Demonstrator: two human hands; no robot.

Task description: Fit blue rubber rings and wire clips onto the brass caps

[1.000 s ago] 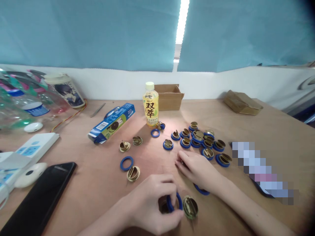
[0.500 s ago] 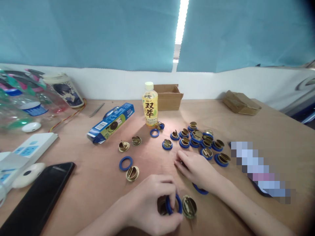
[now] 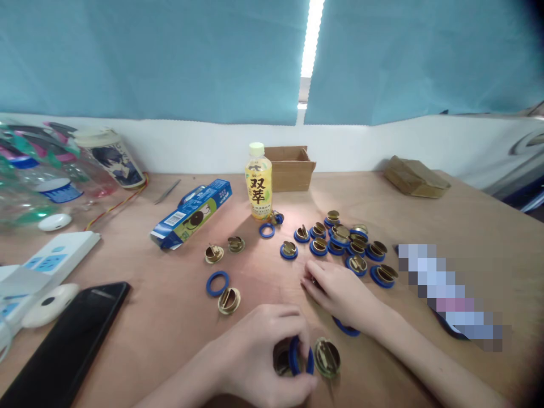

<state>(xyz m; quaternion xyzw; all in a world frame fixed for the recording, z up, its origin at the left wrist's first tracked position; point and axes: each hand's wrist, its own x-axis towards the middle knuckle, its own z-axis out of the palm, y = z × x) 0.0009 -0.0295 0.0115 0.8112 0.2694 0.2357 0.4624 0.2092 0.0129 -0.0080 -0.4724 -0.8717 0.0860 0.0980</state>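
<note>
While your left hand (image 3: pixel 259 351) curls low near the front edge of the wooden table (image 3: pixel 425 215), its thumb and fingers are pinched around a blue rubber ring (image 3: pixel 297 356), which stands on edge between the fingertips rather than lying flat. Tucked just behind that ring, inside the curl of your fingers, is a brass disc (image 3: pixel 281 358), partly hidden, so you cannot tell whether ring and disc are already seated together. Just to the right of the ring, touching or nearly touching it, a second brass disc with a raised tab (image 3: pixel 327 357) lies on the table outside your grasp.

Your right hand (image 3: pixel 340 292) rests palm down further up the table, fingers closed loosely over something small and dark; what it covers is too hidden to name. A blue ring (image 3: pixel 346 328) peeks out from under that wrist.

Beyond your right hand sits a cluster of brass discs already fitted with blue rings (image 3: pixel 348 243). To the left lie a loose blue ring (image 3: pixel 217 283), a bare brass disc (image 3: pixel 229 300) just beside it, and two more bare discs (image 3: pixel 223 249) further back. A yellow drink bottle (image 3: pixel 258 181) stands upright mid-table, with a blue biscuit box (image 3: pixel 191 213) on its side to its left and a black phone (image 3: pixel 68 345) near your left forearm.
</note>
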